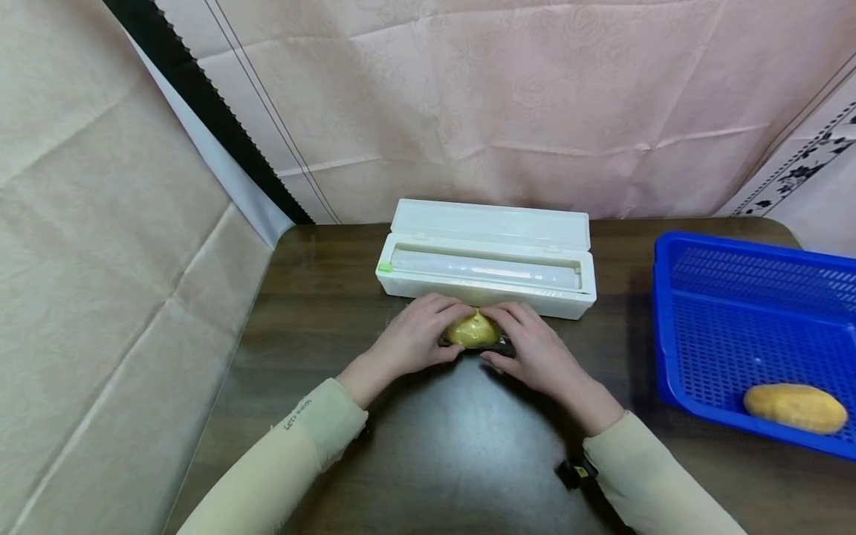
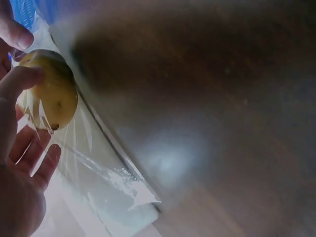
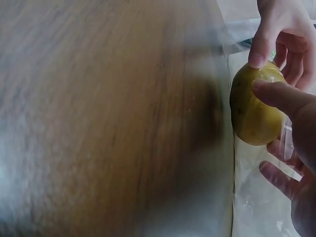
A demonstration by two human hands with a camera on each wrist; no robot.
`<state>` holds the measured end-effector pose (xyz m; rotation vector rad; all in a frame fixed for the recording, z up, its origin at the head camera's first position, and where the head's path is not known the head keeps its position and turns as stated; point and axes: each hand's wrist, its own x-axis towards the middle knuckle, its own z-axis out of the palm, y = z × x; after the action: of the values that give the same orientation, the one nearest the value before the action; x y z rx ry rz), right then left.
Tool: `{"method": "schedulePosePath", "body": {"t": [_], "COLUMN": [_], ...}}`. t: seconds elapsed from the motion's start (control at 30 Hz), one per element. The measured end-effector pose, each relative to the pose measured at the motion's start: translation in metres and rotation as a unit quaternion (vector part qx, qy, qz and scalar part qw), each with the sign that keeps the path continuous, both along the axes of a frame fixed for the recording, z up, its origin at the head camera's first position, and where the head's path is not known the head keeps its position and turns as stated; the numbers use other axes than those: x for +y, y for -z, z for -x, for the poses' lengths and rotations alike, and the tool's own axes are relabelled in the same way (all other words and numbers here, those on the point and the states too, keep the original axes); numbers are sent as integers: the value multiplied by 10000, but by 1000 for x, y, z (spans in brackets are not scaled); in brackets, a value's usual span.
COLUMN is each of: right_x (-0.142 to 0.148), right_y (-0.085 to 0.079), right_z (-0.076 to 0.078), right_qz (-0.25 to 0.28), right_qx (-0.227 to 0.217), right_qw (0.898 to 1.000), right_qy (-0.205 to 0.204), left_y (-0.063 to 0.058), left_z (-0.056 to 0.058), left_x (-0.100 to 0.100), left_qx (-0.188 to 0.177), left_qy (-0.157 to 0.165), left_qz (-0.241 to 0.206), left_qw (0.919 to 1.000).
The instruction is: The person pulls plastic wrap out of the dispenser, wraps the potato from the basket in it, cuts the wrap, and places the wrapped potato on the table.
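Observation:
A yellow potato [image 1: 472, 331], covered in clear cling film [image 2: 113, 173], is between the two hands just in front of a white cling film box [image 1: 488, 286]. The left hand [image 1: 420, 334] grips it from the left, its thumb on the potato in the left wrist view. From the right, the right hand [image 1: 535, 349] holds the other side, thumb [image 3: 276, 94] pressed on the filmed skin. Film stretches out from the potato toward the box in both wrist views. Fingers behind the potato are partly hidden.
The box's lid [image 1: 491, 223] stands open, with a film roll [image 1: 484, 267] inside. A blue plastic basket [image 1: 662, 327] on the right holds another yellow potato [image 1: 794, 408]. Pale cloth [image 1: 501, 96] hangs behind the brown table [image 1: 455, 461].

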<state>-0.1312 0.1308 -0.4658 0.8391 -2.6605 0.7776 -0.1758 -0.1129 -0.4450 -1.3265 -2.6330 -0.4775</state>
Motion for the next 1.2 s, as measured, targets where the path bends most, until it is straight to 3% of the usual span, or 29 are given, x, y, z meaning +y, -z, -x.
{"method": "schedulePosePath", "body": {"t": [0.3, 0.5, 0.63, 0.87, 1.2], "right_x": [-1, 0, 1, 0, 0], "right_y": [1, 0, -1, 0, 2], "right_z": [4, 7, 9, 10, 12], "right_qz": [69, 101, 164, 278, 232], "right_qx": [74, -1, -61, -190, -44], "right_qw": [9999, 9999, 9996, 9987, 9988], "right_qy": [37, 128, 225, 383, 425], "left_y": [1, -3, -1, 3, 9], "left_z": [6, 8, 10, 11, 11], "left_x": [-1, -1, -1, -1, -1], "left_qx": [-367, -921, -1051, -1070, -675], "left_qy": [87, -96, -137, -308, -321], "left_qz": [-254, -348, -370, -344, -726], "left_qw": [9990, 9951, 9937, 9932, 9946]}}
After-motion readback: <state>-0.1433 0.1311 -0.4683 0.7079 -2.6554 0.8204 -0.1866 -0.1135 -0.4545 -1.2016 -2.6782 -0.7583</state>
